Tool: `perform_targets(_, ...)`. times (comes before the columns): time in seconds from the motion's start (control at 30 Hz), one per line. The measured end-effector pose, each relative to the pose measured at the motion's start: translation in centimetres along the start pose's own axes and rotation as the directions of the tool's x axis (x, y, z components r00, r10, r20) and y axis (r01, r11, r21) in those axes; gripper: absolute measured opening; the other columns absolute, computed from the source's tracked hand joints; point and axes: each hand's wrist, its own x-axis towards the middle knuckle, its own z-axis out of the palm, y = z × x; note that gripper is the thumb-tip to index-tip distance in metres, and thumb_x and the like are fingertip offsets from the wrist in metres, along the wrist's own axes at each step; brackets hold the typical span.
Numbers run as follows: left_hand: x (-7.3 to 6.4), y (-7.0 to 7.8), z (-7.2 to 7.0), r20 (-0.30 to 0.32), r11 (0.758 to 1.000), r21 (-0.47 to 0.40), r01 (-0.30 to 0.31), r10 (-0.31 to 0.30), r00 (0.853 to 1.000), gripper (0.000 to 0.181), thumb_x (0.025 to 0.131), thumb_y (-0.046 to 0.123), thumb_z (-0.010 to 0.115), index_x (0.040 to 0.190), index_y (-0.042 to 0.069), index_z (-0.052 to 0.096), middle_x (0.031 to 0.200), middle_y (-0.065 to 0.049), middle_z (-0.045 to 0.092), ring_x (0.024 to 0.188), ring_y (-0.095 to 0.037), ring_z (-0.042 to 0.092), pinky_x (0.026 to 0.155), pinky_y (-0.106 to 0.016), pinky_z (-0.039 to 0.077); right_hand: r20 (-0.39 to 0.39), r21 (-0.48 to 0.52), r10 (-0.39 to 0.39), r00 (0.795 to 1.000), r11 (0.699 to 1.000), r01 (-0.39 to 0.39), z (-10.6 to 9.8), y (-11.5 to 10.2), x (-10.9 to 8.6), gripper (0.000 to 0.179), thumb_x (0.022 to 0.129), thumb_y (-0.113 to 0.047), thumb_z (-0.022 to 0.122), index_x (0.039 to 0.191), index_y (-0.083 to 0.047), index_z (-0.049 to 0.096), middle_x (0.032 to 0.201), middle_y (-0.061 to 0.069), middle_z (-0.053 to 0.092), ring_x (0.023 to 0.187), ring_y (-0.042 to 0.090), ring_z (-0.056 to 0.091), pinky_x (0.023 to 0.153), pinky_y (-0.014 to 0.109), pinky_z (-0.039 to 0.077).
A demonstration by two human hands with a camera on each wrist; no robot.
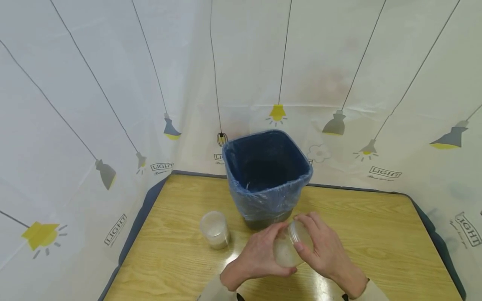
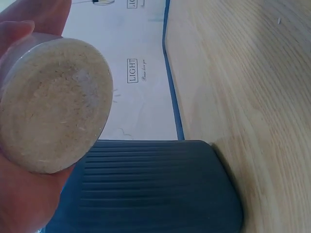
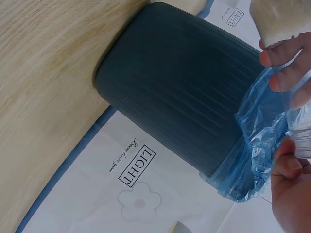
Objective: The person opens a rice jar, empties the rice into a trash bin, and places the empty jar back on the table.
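Note:
My left hand [image 1: 260,253] grips a clear plastic jar [image 1: 285,253] with pale, grainy contents, fingers and thumb wrapped about its body. The jar is tilted, and its bottom [image 2: 56,104] faces the left wrist camera, showing a beige, flaky-looking layer inside. At the jar's upper end, my right hand [image 1: 327,246] pinches the ridged lid [image 1: 297,230] between thumb and fingers. In the right wrist view the grains [image 3: 284,19] lie toward the jar's bottom, and the right thumb and fingers [image 3: 286,167] hold the ridged end.
A bin [image 1: 269,205] lined with a blue plastic bag stands just beyond the hands. Left of it, a second clear jar [image 1: 215,230] with pale contents stands upright on the wooden table [image 1: 180,209]. A printed white sheet [image 1: 256,50] hangs around the table's back and sides.

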Motion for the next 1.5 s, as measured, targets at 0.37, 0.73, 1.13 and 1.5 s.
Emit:
perform_targets(0.37, 0.1, -0.2, 0.2, 0.065, 0.994, -0.112, 0.015, -0.008, 0.998, 0.096, 0.067, 0.045, 0.091, 0.146, 0.011, 0.048, 0.127, -0.001, 0.066, 0.108, -0.007, 0.062, 0.090, -0.018, 0.049, -0.028, 0.031, -0.139, 0.990, 0.990, 0.139, -0.2, 0.7, 0.3, 0.063, 0.101, -0.058, 0.043, 0.124, -0.003, 0.064, 0.110, 0.004, 0.060, 0.080, 0.017, 0.058, 0.059, 0.027, 0.046)
perform_targets(0.73, 0.0, -0.6, 0.8, 0.067, 0.995, -0.095, -0.027, 0.034, 0.997, 0.097, 0.070, 0.045, 0.091, 0.146, 0.006, 0.046, 0.129, -0.005, 0.065, 0.112, -0.010, 0.062, 0.093, -0.020, 0.050, 0.018, 0.015, -0.229, 0.973, 0.973, 0.229, -0.7, 1.3, -0.2, 0.065, 0.103, -0.057, 0.043, 0.131, -0.001, 0.062, 0.121, 0.008, 0.061, 0.099, 0.021, 0.062, 0.074, 0.037, 0.053)
perform_targets(1.13, 0.2, -1.2, 2.0, -0.160, 0.900, 0.395, -0.183, 0.263, 0.951, 0.104, 0.059, 0.058, 0.094, 0.139, 0.006, 0.052, 0.127, -0.003, 0.064, 0.107, -0.017, 0.065, 0.088, -0.031, 0.055, 0.246, -0.096, 0.350, 0.904, 0.937, -0.337, -2.2, -2.1, -0.5, 0.062, 0.099, -0.041, 0.067, 0.153, -0.016, 0.050, 0.138, 0.003, 0.059, 0.097, 0.017, 0.068, 0.075, 0.040, 0.057)
perform_targets(1.5, 0.3, -1.3, 2.1, -0.149, 0.898, 0.394, -0.195, 0.272, 0.951, 0.103, 0.058, 0.056, 0.094, 0.138, 0.008, 0.053, 0.126, -0.002, 0.064, 0.106, -0.016, 0.066, 0.086, -0.029, 0.056, 0.219, -0.034, 0.326, 0.920, 0.945, -0.326, -2.3, -1.9, -0.6, 0.063, 0.089, -0.041, 0.080, 0.142, -0.014, 0.060, 0.125, -0.004, 0.064, 0.092, 0.012, 0.068, 0.070, 0.027, 0.058)
